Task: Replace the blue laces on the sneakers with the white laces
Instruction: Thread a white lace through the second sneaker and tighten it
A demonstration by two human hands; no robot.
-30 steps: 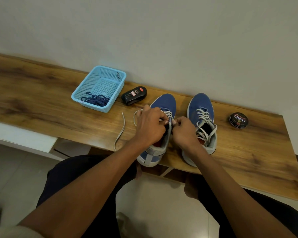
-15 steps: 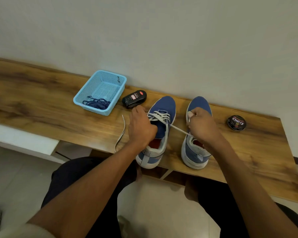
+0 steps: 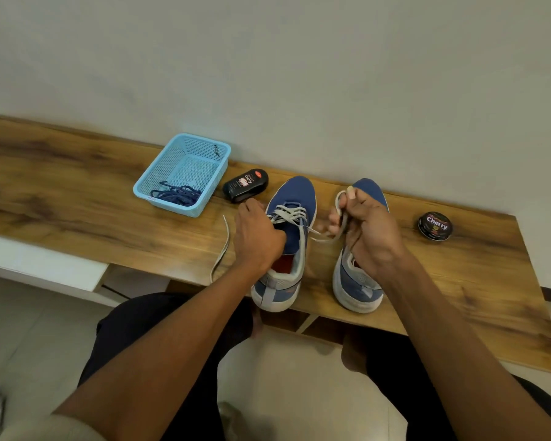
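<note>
A wood-grain counter [image 3: 77,198] runs along a plain pale wall, seen from the head view. Two blue sneakers stand on it side by side, toes toward the wall, heels at the near edge.

The left sneaker [image 3: 291,224] carries a white lace [image 3: 288,214] crossed through its upper eyelets. The left hand [image 3: 258,240] rests on the left side of this sneaker, fingers curled at the lace area; what the fingertips hold is hidden behind the hand. One free end of the white lace trails down the counter left of the hand, toward the near edge.

The right hand [image 3: 368,230] is raised above the right sneaker [image 3: 357,284] and covers most of its lacing. Its fingers are curled round the other end of the white lace, which forms a loop above the fingers and runs back to the left sneaker.

A light-blue plastic basket [image 3: 159,173] sits at the left, well apart from the sneakers, with the blue laces [image 3: 178,195] bundled in its near corner. A black polish bottle [image 3: 245,185] lies between the basket and the left sneaker. A round black tin [image 3: 434,226] marked "Cherry" sits to the right of the right sneaker.
</note>
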